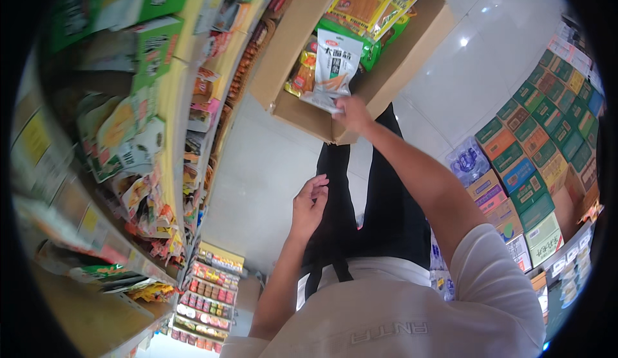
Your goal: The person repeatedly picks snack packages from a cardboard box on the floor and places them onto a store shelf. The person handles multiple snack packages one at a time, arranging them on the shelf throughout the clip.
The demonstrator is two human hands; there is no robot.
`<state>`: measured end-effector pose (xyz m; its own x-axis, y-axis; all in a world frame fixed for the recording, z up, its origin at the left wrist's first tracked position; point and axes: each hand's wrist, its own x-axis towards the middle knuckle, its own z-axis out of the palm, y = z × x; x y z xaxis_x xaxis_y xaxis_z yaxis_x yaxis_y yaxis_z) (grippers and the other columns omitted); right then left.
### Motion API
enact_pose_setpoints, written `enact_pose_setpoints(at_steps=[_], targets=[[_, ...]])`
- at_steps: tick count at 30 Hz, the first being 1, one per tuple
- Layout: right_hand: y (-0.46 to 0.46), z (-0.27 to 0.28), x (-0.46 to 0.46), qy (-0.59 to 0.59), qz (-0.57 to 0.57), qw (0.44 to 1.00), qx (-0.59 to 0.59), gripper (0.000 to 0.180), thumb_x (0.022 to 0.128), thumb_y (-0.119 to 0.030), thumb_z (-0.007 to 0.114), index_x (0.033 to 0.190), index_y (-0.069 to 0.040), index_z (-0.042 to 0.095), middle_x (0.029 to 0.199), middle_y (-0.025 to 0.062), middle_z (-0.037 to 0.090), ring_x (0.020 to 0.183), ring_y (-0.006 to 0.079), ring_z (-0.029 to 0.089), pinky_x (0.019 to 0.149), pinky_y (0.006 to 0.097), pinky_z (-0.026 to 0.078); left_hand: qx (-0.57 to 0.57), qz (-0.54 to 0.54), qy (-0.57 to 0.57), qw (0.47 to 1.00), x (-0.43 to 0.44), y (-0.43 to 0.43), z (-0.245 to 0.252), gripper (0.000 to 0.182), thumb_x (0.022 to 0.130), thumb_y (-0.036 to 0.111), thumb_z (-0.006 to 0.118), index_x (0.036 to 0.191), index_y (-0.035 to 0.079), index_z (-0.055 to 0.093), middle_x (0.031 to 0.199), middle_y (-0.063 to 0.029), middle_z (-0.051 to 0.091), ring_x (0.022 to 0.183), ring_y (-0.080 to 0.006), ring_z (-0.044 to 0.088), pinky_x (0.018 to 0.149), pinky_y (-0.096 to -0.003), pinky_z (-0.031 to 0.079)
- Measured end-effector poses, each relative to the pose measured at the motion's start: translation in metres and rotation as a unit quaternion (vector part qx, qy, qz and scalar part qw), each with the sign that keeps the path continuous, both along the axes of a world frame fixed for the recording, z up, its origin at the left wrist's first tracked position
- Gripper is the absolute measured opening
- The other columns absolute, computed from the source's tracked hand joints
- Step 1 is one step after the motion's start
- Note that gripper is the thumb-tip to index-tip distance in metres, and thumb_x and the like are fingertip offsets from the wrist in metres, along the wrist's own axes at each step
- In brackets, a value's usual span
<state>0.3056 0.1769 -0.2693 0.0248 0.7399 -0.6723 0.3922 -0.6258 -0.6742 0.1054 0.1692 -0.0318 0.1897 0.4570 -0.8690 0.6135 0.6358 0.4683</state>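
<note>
An open cardboard box [285, 54] stands before me, holding several snack packets. My right hand [355, 114] reaches over its near edge, its fingers closed on the lower end of a white and grey snack packet [338, 63]. Beneath and around that packet lie a yellow and red snack packet [301, 75] and a green packet [369, 56]. Yellow-edged packets with a clear window [364, 1] lie at the far end of the box. My left hand [310, 203] hangs over my legs outside the box, fingers slightly curled, with nothing in it.
Shelves with bagged snacks [140, 155] run along the left side. A rack of small packaged goods [205, 295] stands at the lower left. To the right are stacked cartons [531, 150] and a shrink-wrapped bottle pack [467, 160]. Pale floor tiles [463, 68] show around the box.
</note>
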Motion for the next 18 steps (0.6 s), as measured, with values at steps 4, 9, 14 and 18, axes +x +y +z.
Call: enact_pose_setpoints(at_steps=[4, 9, 14, 18], targets=[[-0.017, 0.090, -0.006, 0.074, -0.069, 0.994, 0.037, 0.023, 0.082, -0.010, 0.075, 0.084, 0.001, 0.055, 0.121, 0.0181, 0.068, 0.105, 0.0354, 0.067, 0.087, 0.0375, 0.050, 0.042, -0.070, 0.013, 0.997, -0.032, 0.003, 0.023, 0.028, 0.098, 0.010, 0.060, 0.125, 0.000, 0.061, 0.113, -0.0099, 0.070, 0.097, -0.0157, 0.068, 0.085, -0.0300, 0.054], [-0.025, 0.183, 0.014, 0.141, -0.177, 0.968, 0.106, 0.020, 0.089, -0.008, 0.070, 0.088, 0.000, 0.052, 0.102, 0.0118, 0.069, 0.090, 0.0144, 0.063, 0.077, 0.0304, 0.049, 0.139, -0.152, -0.020, 0.978, -0.053, 0.034, 0.055, 0.032, 0.090, 0.009, 0.067, 0.121, 0.001, 0.063, 0.108, -0.0149, 0.072, 0.092, -0.0248, 0.072, 0.082, -0.0344, 0.056], [-0.003, 0.343, 0.050, 0.156, -0.198, 0.962, 0.103, 0.017, 0.091, -0.009, 0.070, 0.086, -0.002, 0.055, 0.078, -0.0010, 0.060, 0.072, 0.0049, 0.052, 0.063, 0.0252, 0.045, 0.212, -0.196, -0.088, 0.953, -0.043, 0.095, 0.095, 0.040, 0.089, 0.010, 0.069, 0.127, 0.004, 0.061, 0.118, -0.0117, 0.070, 0.102, -0.0230, 0.069, 0.090, -0.0352, 0.053], [0.004, 0.467, 0.056, 0.076, -0.137, 0.982, 0.100, 0.015, 0.091, -0.012, 0.072, 0.094, -0.003, 0.061, 0.082, -0.0023, 0.062, 0.074, 0.0037, 0.053, 0.064, 0.0233, 0.044, 0.186, -0.216, -0.173, 0.943, -0.034, 0.149, 0.160, 0.059, 0.084, 0.007, 0.075, 0.139, 0.005, 0.054, 0.134, -0.0110, 0.063, 0.124, -0.0224, 0.058, 0.105, -0.0373, 0.045]])
